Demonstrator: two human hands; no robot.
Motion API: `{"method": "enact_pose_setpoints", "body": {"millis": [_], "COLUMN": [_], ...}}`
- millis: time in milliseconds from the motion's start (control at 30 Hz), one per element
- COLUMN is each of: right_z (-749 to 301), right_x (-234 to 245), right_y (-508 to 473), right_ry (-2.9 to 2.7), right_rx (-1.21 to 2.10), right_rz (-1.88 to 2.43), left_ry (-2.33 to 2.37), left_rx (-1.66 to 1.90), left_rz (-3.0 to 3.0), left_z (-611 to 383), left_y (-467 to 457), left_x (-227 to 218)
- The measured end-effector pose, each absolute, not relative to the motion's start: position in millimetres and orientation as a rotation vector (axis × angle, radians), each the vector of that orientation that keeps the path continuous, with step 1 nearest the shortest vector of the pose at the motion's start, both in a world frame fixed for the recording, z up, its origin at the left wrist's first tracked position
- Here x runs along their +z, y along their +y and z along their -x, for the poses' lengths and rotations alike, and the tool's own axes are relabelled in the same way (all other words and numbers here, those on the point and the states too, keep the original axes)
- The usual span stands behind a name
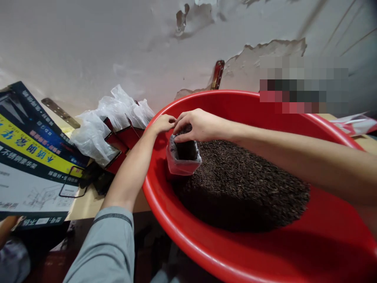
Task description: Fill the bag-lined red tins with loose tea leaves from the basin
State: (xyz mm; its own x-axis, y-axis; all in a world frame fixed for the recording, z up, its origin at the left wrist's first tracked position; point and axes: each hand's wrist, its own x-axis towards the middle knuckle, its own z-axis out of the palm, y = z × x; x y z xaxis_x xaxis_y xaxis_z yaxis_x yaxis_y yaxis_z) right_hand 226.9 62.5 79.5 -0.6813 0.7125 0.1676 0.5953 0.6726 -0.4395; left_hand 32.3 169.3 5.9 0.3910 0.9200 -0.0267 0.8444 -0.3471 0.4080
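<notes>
While the clear-plastic-lined container (184,168) opens upward, your right hand (194,125) curls over its far rim, closer than your left hand (164,122); whether either's fingers pinch, I can't tell.

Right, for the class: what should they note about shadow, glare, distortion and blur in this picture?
Head view: shadow darkens the near part of the dark heap; soft glare lies along the rim of the red tub; the printed box looks stretched towards the left edge; a pixelated patch hides detail at upper right; the hands show little blur.
</notes>
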Motion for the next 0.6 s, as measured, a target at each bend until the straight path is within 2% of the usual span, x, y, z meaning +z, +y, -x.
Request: {"method": "enact_pose_setpoints", "body": {"millis": [100, 200, 333, 467, 600], "right_z": [-261.9, -314.6, -371.4, -382.4, -377.3], "right_x": [69.7, 39.4, -18.7, -54.6, -58.1], "right_y": [70.4, 69.9, 35.7, -9.1, -26.6], "right_ry": [-2.577, -2.791, -3.222, -3.207, -3.220], "right_rx": [0.512, 0.512, 0.802, 0.491, 0.297], "right_rz": [1.161, 1.470, 1.722, 1.749, 1.640], "left_ry": [1.505, 1.510, 1.469, 1.437, 1.440], "left_rx": [0.342, 0.384, 0.375, 0.338, 0.244], "left_rz": [-2.237, -2.203, -2.216, -2.268, -2.312], "left_z": [-31.7, -32.0, -34.4, -38.0, -42.8], "left_y": [169.9, 173.3, 175.8, 175.5, 172.5], "left_x": [4.2, 2.2, 4.9, 7.2, 6.5]}}
